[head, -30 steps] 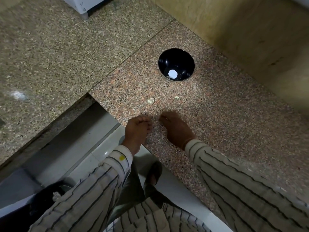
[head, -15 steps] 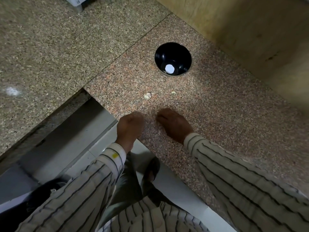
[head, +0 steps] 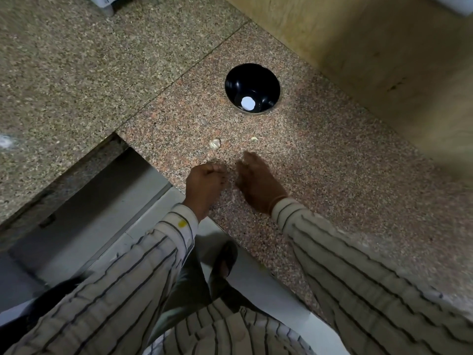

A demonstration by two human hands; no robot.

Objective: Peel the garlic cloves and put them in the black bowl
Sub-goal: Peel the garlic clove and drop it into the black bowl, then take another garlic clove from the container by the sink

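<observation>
The black bowl (head: 252,80) stands on the reddish granite counter (head: 320,160), with only a bright round glare spot showing inside it. A whitish garlic clove (head: 214,143) lies nearer to me than the bowl, and a smaller pale piece (head: 254,138) lies to its right. My left hand (head: 204,185) sits at the counter's front edge, just short of the clove, its fingers curled into a loose fist with nothing visible in it. My right hand (head: 258,185) rests palm down on the counter beside it, fingers pointing toward the small piece.
A greyer granite slab (head: 76,73) adjoins on the left, and a beige wall (head: 371,47) rises behind the bowl. The counter's edge drops to a pale floor (head: 256,280), where my sandalled foot (head: 225,260) stands.
My left hand's fingers have curled in tighter. Both hands stay close together near the counter edge while the view has shifted slightly.
</observation>
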